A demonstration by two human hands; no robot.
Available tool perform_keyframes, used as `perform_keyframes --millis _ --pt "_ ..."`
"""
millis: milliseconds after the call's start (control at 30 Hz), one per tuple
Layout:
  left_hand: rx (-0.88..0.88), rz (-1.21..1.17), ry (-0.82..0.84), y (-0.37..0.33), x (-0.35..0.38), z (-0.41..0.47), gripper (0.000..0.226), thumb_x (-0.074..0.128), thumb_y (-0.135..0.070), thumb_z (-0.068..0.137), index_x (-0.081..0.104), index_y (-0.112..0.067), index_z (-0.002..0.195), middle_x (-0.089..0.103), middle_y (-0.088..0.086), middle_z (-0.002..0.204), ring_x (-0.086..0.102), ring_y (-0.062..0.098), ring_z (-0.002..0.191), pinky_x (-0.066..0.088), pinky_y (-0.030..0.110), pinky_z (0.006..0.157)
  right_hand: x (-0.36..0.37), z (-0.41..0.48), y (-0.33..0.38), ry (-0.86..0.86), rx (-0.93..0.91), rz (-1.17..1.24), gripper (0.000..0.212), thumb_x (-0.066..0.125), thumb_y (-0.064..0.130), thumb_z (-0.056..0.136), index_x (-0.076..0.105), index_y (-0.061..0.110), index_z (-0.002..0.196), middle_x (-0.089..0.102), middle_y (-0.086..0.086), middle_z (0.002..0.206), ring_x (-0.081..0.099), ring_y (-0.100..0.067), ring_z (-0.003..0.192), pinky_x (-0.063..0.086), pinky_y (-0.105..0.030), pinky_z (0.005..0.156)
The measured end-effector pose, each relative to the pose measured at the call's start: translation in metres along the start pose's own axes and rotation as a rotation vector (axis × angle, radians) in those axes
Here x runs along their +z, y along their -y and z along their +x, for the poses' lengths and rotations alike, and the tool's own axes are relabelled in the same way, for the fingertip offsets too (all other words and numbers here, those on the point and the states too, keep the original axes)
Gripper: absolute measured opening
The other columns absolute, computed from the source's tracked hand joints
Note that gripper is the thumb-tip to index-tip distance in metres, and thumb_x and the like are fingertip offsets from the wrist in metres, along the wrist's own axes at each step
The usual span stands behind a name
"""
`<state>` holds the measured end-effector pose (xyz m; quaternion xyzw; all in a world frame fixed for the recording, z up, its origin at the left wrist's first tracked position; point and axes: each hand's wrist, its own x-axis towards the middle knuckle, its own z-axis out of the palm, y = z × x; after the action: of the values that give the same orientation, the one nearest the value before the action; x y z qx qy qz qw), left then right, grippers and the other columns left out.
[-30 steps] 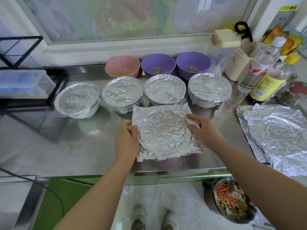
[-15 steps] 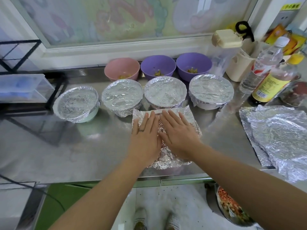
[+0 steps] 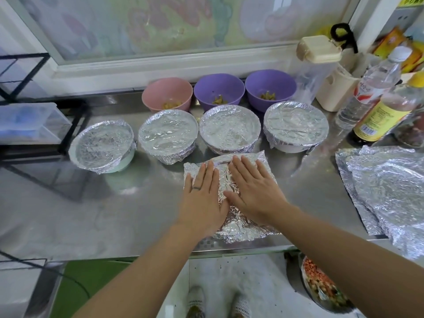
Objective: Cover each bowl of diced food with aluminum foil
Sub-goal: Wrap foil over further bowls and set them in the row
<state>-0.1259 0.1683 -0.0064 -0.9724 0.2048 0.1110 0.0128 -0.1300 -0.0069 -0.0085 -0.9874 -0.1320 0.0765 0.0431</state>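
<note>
Two flat hands, fingers spread: left hand (image 3: 202, 197) and right hand (image 3: 252, 191) pressing crumpled silver aluminium foil sheet (image 3: 238, 228), centre frame; four foil-covered round bowls (image 3: 229, 128) above.

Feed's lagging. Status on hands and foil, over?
Left hand and right hand open, flat on foil sheet. Four front bowls covered, three back bowls bare. Spare foil off right, nothing blocking.

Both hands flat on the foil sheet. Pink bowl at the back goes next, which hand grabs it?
Left, probably. The left hand lies on the left side of the foil sheet, nearer the pink bowl, which sits back-left. The right hand would have to cross over the left.
</note>
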Motion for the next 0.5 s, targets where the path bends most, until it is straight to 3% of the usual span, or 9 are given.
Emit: perform_keyframes --millis 233,500 --pt "0.009 0.028 0.005 0.001 0.003 -0.001 0.095 -0.014 -0.065 0.083 -0.01 -0.01 0.16 -0.027 0.008 0.164 -0.03 0.022 0.15 -0.006 0.05 0.125 0.001 0.004 0.0 -0.001 0.042 0.049 0.085 -0.003 0.069 0.094 -0.011 0.015 0.159 -0.02 0.0 0.165 -0.022 -0.014 0.151 -0.005 -0.042 0.126" --pt "0.005 -0.008 0.033 0.0 0.004 0.0 0.109 -0.015 -0.085 0.076 -0.016 -0.011 0.157 -0.034 0.007 0.161 -0.036 0.021 0.147 -0.011 0.049 0.125 -0.003 0.011 -0.003 -0.016 0.075 0.084 0.09 -0.005 0.067 0.089 -0.003 0.013 0.16 0.001 -0.004 0.169 0.002 -0.019 0.154 0.002 -0.032 0.123"
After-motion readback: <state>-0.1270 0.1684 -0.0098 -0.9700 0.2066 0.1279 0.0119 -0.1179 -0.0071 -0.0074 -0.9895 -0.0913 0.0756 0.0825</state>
